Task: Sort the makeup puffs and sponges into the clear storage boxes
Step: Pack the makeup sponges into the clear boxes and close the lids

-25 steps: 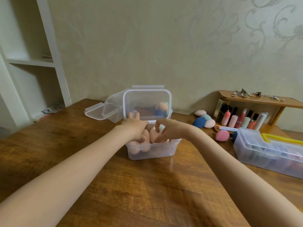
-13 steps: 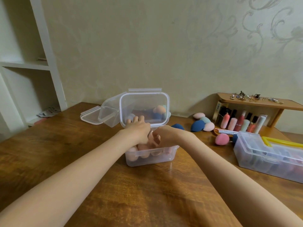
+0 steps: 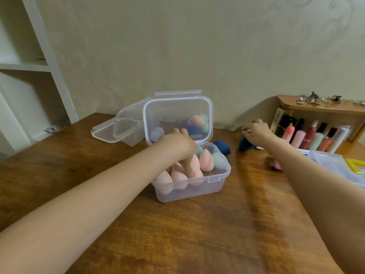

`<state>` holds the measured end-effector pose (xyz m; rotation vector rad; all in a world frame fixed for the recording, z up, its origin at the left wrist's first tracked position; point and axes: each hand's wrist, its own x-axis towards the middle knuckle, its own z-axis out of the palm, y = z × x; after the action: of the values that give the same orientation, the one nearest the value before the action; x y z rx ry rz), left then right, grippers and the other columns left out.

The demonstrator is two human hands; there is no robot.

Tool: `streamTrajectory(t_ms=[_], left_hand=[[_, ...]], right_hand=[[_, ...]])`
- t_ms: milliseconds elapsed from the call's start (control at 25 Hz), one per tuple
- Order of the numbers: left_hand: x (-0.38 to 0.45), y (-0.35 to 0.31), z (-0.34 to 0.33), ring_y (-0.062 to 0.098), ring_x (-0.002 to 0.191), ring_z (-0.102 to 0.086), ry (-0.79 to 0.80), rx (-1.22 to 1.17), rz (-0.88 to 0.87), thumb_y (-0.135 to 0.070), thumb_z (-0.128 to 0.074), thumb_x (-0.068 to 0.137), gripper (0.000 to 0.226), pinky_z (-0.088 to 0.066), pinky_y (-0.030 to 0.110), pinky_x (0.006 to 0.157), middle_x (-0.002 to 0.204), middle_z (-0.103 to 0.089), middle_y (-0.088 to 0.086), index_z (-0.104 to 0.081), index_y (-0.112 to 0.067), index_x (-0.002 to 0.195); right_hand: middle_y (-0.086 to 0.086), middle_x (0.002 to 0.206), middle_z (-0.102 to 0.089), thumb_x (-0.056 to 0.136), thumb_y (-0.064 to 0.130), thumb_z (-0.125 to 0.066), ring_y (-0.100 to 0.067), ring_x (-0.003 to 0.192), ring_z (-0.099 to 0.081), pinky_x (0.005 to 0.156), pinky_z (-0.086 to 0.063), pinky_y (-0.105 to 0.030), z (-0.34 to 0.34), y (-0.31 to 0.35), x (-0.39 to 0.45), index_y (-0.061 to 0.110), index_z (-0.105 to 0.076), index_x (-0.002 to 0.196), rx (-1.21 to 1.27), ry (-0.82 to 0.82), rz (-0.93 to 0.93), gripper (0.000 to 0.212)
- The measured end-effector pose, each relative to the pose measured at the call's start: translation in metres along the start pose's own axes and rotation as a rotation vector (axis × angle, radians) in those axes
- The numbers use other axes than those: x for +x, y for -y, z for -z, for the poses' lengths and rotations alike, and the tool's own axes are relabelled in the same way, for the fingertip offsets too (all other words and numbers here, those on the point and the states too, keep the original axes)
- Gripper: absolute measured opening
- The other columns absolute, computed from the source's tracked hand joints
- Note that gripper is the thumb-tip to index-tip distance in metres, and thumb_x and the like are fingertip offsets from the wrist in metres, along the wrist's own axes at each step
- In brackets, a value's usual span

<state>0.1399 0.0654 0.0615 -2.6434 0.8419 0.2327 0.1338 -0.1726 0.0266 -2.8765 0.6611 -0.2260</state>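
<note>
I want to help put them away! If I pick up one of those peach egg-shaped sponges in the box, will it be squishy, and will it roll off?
The peach sponges look like soft foam, so probably squishy and very light. Their rounded teardrop shape would likely roll on the bare table. Packed together inside the clear box, they stand upright, so there they should stay put.

Upper left, white shelves [image 3: 29, 66]; right edge, wooden rack [image 3: 316, 109] topped with trinkets [image 3: 324, 99] sheltering upright bottles [image 3: 316, 137] on brown table [image 3: 177, 234].
</note>
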Motion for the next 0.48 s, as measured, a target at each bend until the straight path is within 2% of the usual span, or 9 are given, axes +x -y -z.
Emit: streamTrajectory(t_ms=[80, 160, 280, 360, 480], left_hand=[[0.004, 0.000, 0.000, 0.031, 0.111, -0.038, 0.006, 0.003, -0.009, -0.053, -0.069, 0.075, 0.078, -0.044, 0.046, 0.097, 0.108, -0.025, 0.010, -0.040, -0.010, 0.133], [0.007, 0.000, 0.000, 0.030, 0.110, -0.038, 0.009, 0.002, -0.004, -0.052, -0.070, 0.075, 0.078, -0.045, 0.046, 0.097, 0.107, -0.024, 0.009, -0.040, -0.009, 0.133], [0.013, -0.002, -0.002, 0.031, 0.112, -0.038, 0.022, 0.020, 0.010, -0.053, -0.071, 0.073, 0.080, -0.044, 0.046, 0.097, 0.105, -0.023, 0.009, -0.039, -0.009, 0.132], [0.016, -0.002, -0.004, 0.032, 0.112, -0.038, 0.029, 0.031, 0.028, -0.054, -0.071, 0.072, 0.082, -0.044, 0.046, 0.097, 0.106, -0.025, 0.010, -0.038, -0.009, 0.132], [0.018, -0.002, -0.006, 0.031, 0.111, -0.038, 0.022, 0.032, 0.028, -0.055, -0.071, 0.071, 0.083, -0.044, 0.046, 0.097, 0.107, -0.026, 0.011, -0.038, -0.009, 0.132]], right_hand=[[-0.021, 0.145, -0.029, 0.099, 0.030, -0.036, -0.039, 0.133, -0.026, 0.109, -0.027, -0.043, -0.012, -0.005, 0.017, 0.016, -0.054, 0.130, -0.017, 0.021, -0.065, 0.039], [-0.020, 0.146, -0.027, 0.098, 0.039, -0.033, -0.040, 0.134, -0.026, 0.112, -0.024, -0.045, -0.020, -0.006, 0.030, 0.017, -0.049, 0.135, -0.052, 0.062, -0.165, 0.045], [-0.016, 0.150, -0.023, 0.097, 0.044, -0.030, -0.040, 0.135, -0.026, 0.114, -0.021, -0.047, -0.023, -0.004, 0.042, 0.010, -0.035, 0.143, 0.005, 0.089, -0.302, 0.058], [-0.014, 0.152, -0.019, 0.097, 0.039, -0.027, -0.038, 0.137, -0.021, 0.116, -0.017, -0.048, -0.021, -0.004, 0.041, 0.009, -0.033, 0.143, -0.006, 0.088, -0.310, 0.055], [-0.019, 0.144, -0.030, 0.098, 0.036, -0.026, -0.038, 0.133, -0.025, 0.112, -0.020, -0.051, -0.018, -0.004, 0.037, 0.018, -0.046, 0.135, -0.170, 0.006, -0.197, 0.046]])
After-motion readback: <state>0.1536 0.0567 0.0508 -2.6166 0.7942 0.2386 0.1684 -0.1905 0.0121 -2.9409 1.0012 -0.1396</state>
